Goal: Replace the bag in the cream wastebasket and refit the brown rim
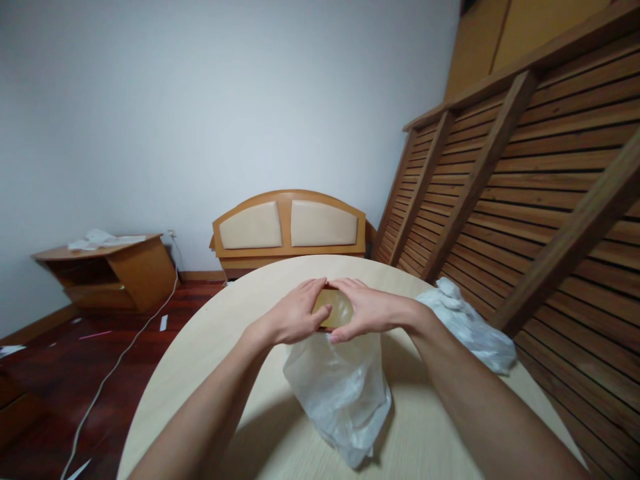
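A small yellowish box-like object point(336, 307) with dark edges and a shiny top is between my two hands, over the round table point(200, 360). My left hand point(296, 313) closes on its left side, with the thumb bent over the near part. Its right side is gripped by my right hand point(369, 309), thumb at the near edge and fingers at the far edge. A crumpled whitish plastic bag point(345, 393) lies on the table just below the hands. The object's underside is hidden, and I cannot tell whether it touches the bag.
Another white plastic bag point(473, 330), knotted and bulging, rests at the table's right edge. A slatted wooden frame point(500, 180) leans on the right. Beyond the table stands a padded headboard point(287, 227). A low cabinet point(145, 273) and a white cable point(120, 360) are at left.
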`<state>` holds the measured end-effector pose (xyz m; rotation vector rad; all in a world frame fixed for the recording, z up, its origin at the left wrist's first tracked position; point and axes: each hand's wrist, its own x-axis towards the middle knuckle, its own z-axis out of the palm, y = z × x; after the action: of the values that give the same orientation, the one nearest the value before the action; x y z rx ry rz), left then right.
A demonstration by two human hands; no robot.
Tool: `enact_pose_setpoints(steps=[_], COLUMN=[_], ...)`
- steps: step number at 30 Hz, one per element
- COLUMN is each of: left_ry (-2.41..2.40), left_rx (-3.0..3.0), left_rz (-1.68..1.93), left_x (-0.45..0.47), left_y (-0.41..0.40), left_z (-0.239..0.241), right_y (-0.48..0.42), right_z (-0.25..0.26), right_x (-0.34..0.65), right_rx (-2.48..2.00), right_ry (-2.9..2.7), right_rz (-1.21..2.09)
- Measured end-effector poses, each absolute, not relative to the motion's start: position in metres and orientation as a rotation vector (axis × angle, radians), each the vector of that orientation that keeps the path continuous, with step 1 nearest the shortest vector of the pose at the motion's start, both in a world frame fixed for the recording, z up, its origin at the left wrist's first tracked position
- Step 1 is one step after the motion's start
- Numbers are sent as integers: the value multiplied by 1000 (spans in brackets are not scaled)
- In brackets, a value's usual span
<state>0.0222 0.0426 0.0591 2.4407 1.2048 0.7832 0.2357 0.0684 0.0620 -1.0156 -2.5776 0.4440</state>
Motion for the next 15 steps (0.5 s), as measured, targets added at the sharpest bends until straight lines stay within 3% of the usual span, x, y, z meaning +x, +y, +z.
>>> enact_pose_setpoints(steps=[15], left_ry=[1162], left_rx=[2529], left_rz=[877], left_x=[22], left_y=[39], left_z=[48], right_y=[63], right_z=[61], right_x=[242], right_rx=[-960], right_ry=[-2539], right_rz=[448])
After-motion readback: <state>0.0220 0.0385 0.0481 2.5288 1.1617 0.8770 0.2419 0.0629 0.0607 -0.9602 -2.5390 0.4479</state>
